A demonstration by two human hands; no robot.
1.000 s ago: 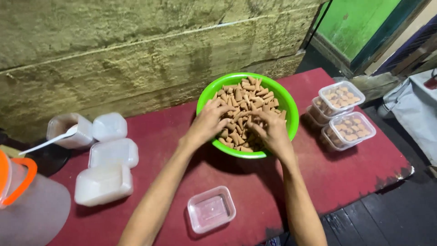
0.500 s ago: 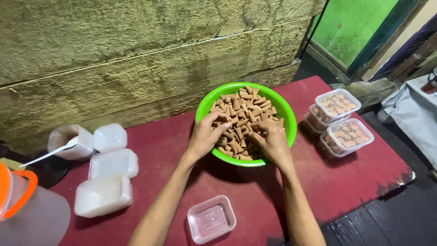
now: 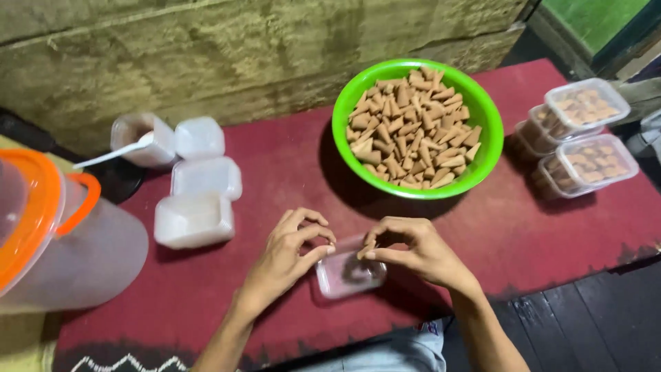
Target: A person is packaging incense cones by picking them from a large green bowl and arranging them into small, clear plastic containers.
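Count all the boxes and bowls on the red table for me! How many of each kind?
Green bowl of brown cones: 1
Filled lidded boxes on the right: 4, in two stacks
Small clear box under left hand and right hand: 1
Empty white box stacks on the left: 3
Tub with spoon: 1
Total: 10

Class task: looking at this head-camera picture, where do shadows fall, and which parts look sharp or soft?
Head view: the round green plastic bowl throws a dark shadow to its lower left on the red table covering; the brown cones in it look sharp; the clear plastic jug with an orange lid at the left edge looks soft.
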